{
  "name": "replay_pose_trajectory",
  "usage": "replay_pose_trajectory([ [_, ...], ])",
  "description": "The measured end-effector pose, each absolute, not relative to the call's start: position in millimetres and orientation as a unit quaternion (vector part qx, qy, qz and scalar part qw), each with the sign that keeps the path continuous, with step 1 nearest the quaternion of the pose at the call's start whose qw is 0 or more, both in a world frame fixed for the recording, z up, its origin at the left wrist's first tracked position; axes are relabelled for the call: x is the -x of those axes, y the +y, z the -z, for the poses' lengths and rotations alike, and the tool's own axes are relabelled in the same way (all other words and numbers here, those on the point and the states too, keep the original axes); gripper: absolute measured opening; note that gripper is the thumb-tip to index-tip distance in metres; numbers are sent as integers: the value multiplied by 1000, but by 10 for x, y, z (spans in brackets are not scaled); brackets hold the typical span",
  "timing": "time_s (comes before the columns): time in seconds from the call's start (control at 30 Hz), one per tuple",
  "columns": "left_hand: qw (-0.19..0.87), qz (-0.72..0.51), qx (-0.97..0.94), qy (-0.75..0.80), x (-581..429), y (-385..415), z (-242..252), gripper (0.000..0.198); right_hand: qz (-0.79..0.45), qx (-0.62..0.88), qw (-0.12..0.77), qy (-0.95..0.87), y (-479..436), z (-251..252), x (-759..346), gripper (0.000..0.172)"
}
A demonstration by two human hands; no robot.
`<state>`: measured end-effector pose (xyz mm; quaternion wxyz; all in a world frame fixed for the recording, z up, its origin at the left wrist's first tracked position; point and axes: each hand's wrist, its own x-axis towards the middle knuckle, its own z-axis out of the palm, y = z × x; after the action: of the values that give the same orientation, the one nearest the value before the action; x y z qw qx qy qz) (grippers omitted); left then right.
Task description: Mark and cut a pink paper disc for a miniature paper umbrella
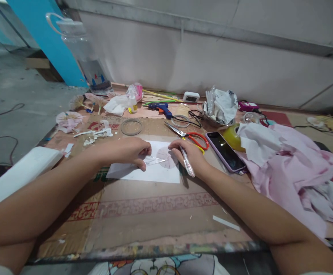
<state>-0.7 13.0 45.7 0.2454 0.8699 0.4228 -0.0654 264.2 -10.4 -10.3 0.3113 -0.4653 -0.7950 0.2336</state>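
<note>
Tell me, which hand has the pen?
The right hand: the pen is in its grip. The left hand has no pen; it is at the clear set square on the paper.

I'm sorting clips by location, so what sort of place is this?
Probably a craft workspace, judging by the glue gun, the scissors and the paper scraps.

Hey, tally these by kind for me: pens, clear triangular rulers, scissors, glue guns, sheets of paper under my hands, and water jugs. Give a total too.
Pen: 1
Clear triangular ruler: 1
Scissors: 1 pair
Glue gun: 1
Sheet of paper: 1
Water jug: 1
Total: 6
</note>
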Motion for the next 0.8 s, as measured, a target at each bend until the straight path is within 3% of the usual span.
replay_pose_trajectory([
  [0.3,319,-6,-853,413,66,160,-437,28,-171,450,275,-833,-101,127,-2656,20],
  [0.47,385,-78,-811,434,-104,71,-415,33,-173,446,274,-834,-105,129,-2663,20],
  [0.8,281,-145,-825,469,-185,79,-147,38,-239,428,298,-819,-135,18,-2662,11],
])
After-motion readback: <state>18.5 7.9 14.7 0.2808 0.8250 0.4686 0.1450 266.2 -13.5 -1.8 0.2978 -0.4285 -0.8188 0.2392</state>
